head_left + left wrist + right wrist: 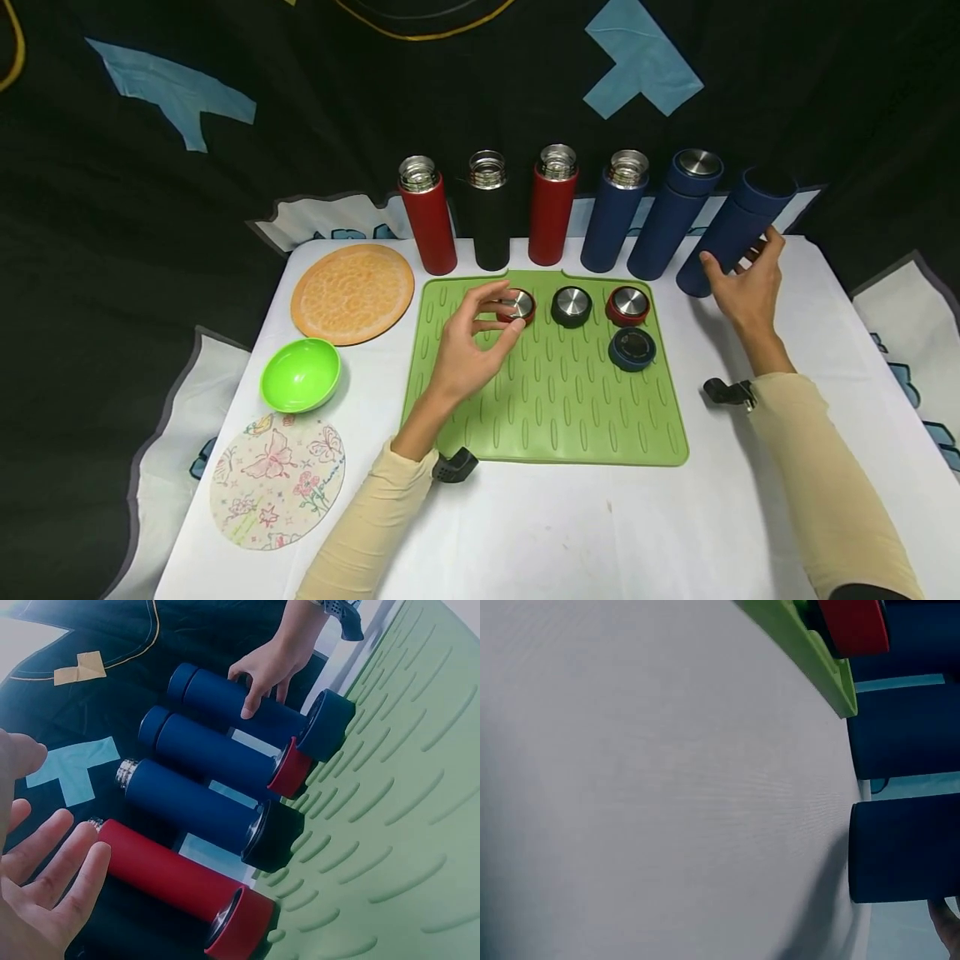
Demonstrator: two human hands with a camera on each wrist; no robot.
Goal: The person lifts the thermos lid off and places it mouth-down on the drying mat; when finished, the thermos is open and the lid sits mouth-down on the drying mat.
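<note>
My right hand [750, 287] grips the rightmost blue thermos bottle [723, 242], thumb on its near side; the bottle stands with its lid on. In the right wrist view, only a fingertip [946, 926] shows beside this bottle's lower part [904, 847]. Over the green mat [525, 408] hovers my left hand [465, 354], its fingers spread and holding nothing, near a red lid [522, 308]. To the right on the mat lie a black lid [572, 307], another red lid [628, 306] and a blue lid [632, 348].
Along the back stand a red bottle [431, 229], a black bottle [491, 225], another red bottle [551, 221] and a blue bottle [611, 225], all lidless, plus a lidded blue bottle [667, 221]. Leftward are an orange disc [352, 292], a green bowl [300, 375] and a patterned round mat [277, 483].
</note>
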